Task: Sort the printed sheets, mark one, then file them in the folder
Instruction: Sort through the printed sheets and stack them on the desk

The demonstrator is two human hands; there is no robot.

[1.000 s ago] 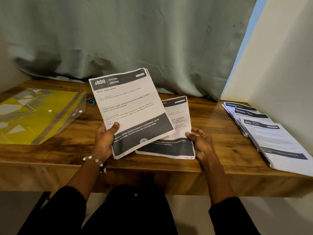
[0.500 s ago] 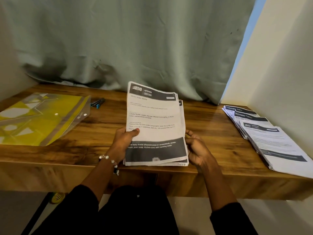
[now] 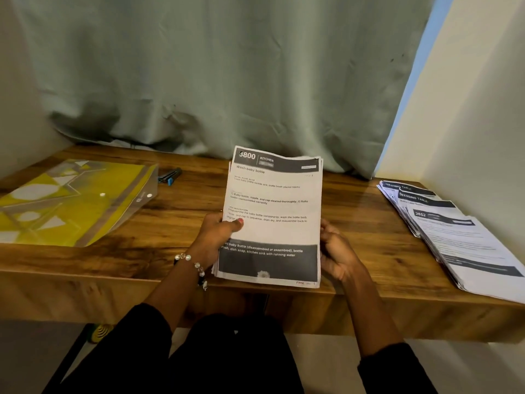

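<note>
While both forearms reach forward over the near edge of a wooden desk (image 3: pixel 176 223), a person holds a stack of printed sheets (image 3: pixel 274 211) between two hands. The left hand (image 3: pixel 216 237) grips the stack's left edge about halfway up, thumb laid across the top page with its painted nail over the printed text, the other fingers hidden beneath the paper. A beaded bracelet (image 3: pixel 193 267) circles the left wrist. The right hand (image 3: pixel 336 251) sits against the stack's right edge, fingers curled inward and touching the paper's side; whether it truly grips the sheets or only steadies them cannot be told from this angle.

The stack lies between the two hands, squared up, its lower edge at the desk's front lip and its top tilted up towards a grey-green curtain (image 3: pixel 227 75). The top page is headed "3800 KITCHEN" and titled "Wash baby bottle", with a dark band across its foot.

A yellow translucent folder (image 3: pixel 71 200) lies flat on the desk well to the left of the left hand, with a dark marker with a blue end (image 3: pixel 170 176) just beyond its right corner. A second, fanned pile of printed pages (image 3: pixel 454 237) rests at the desk's far right, near the wall and apart from the right hand.
</note>
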